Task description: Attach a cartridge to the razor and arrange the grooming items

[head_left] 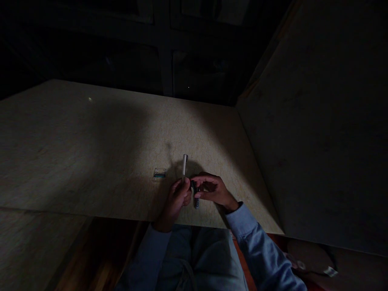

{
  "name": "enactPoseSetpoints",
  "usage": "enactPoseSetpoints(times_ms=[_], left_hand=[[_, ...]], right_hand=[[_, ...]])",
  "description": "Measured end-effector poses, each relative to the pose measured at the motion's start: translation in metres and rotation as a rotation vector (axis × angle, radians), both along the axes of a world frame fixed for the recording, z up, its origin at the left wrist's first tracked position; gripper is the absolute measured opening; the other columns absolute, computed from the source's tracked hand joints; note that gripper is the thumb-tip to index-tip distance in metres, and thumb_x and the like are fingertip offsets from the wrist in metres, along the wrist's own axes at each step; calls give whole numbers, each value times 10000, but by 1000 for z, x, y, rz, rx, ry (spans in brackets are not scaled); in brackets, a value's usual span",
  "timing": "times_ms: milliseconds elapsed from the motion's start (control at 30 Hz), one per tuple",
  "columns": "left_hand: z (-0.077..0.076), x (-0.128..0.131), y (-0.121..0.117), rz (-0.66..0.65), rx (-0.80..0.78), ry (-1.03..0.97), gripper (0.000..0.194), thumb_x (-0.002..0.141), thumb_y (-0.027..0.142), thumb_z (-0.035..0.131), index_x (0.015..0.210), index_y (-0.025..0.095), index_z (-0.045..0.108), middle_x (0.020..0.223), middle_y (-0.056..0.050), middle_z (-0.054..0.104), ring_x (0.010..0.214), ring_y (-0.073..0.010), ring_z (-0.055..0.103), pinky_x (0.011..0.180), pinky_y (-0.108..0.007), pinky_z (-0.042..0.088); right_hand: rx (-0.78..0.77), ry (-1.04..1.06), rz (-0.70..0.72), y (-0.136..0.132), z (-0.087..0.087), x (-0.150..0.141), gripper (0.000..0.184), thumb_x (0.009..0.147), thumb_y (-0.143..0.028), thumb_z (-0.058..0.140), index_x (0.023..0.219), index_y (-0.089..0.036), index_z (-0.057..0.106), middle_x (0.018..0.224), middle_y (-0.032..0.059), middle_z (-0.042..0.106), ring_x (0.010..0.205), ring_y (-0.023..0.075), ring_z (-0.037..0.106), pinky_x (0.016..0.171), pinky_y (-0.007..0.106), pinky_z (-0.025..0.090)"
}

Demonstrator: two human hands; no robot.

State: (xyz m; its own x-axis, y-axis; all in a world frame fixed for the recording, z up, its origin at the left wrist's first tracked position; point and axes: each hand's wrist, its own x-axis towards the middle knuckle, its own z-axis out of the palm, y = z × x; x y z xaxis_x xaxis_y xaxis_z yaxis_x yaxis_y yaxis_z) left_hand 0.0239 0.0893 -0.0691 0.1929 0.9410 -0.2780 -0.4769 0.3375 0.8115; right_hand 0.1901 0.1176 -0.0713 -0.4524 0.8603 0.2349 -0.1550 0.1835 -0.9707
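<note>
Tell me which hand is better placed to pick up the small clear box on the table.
Left, probably. The left hand is nearer the clear box, though it holds a white stick. The right hand is farther off and is touching a dark object.

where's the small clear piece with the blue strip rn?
In the head view, the small clear piece lies on the tabletop, slightly left of center, left of the white stick in the left hand and touching neither.
</note>
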Motion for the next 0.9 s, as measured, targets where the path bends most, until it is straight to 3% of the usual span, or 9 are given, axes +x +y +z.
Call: enactPoseSetpoints(times_ms=[267, 600, 900], left_hand=[[-5, -9, -1, -234, 15, 4, 687, 717, 842, 613, 644, 160, 571, 424, 124, 235, 344, -28, 128, 348, -178, 128], [3, -10, -5, -308, 27, 131, 722, 671, 884, 598, 594, 167, 568, 410, 117, 224, 358, -34, 133, 384, -206, 100], [5, -9, -1, -365, 18, 207, 732, 685, 907, 543, 588, 181, 561, 404, 108, 220, 349, -43, 139, 375, -216, 92]], right_hand=[[-128, 133, -106, 2, 5, 6, 461, 630, -371, 940, 1037, -221, 782, 827, 17, 728, 734, 151, 652, 699, 276, 542], [-227, 256, -317, 2, 16, 8, 455, 516, -411, 964, 917, -252, 822, 841, 37, 790, 729, 196, 703, 699, 311, 576], [-224, 266, -300, 4, 15, 9, 438, 550, -345, 962, 956, -265, 818, 849, 20, 787, 732, 180, 701, 690, 295, 571]])
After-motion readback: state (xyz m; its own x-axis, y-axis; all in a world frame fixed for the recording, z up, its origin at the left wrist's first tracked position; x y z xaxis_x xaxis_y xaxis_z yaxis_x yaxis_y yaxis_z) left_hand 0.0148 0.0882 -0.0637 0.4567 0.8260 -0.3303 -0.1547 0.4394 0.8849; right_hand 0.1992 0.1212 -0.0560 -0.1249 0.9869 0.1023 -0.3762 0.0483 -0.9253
